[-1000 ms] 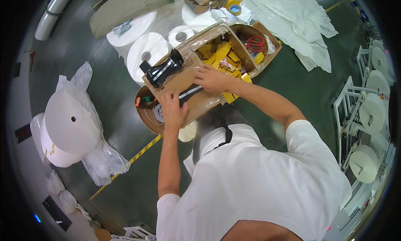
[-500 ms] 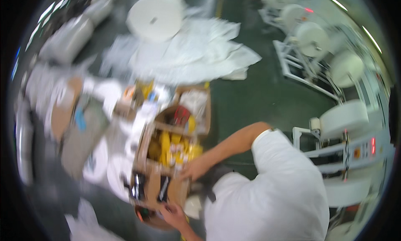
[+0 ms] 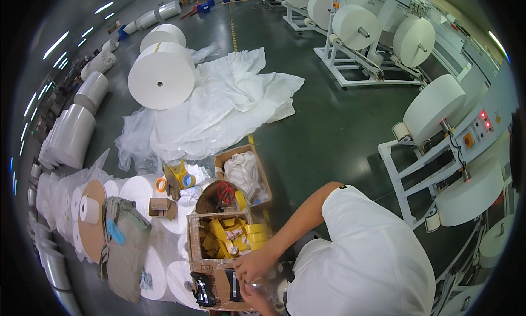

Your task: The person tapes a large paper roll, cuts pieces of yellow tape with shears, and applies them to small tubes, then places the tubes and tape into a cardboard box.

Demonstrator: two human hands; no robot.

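Observation:
My right hand point(image 3: 254, 265) reaches in from the right over the near edge of an open cardboard box point(image 3: 193, 240), its fingers curled down. My left hand point(image 3: 256, 297) is just below it, partly hidden, with bent fingers near the right fingertips. Whatever lies between them is too small to make out. Beside them, a black flat item point(image 3: 234, 286) and a black shiny item point(image 3: 203, 292) rest on brown cardboard. Inside the box are yellow pieces point(image 3: 217, 230) and yellow rolls point(image 3: 255, 237). Clear, shiny material shows right of my hands.
Red-handled scissors point(image 3: 225, 192) stand in a round container point(image 3: 204, 201), beside a carton point(image 3: 262, 168) with white cloth. Wide white rolls point(image 3: 161, 80) and crumpled plastic sheeting point(image 3: 213, 116) lie on the floor ahead. Machines with rolls point(image 3: 435, 107) line the right. Grey cloth point(image 3: 125, 255) lies left.
My hands have drawn together at the box's near edge; before, they were apart on the cardboard. The view has shifted, bringing more of the far floor into sight.

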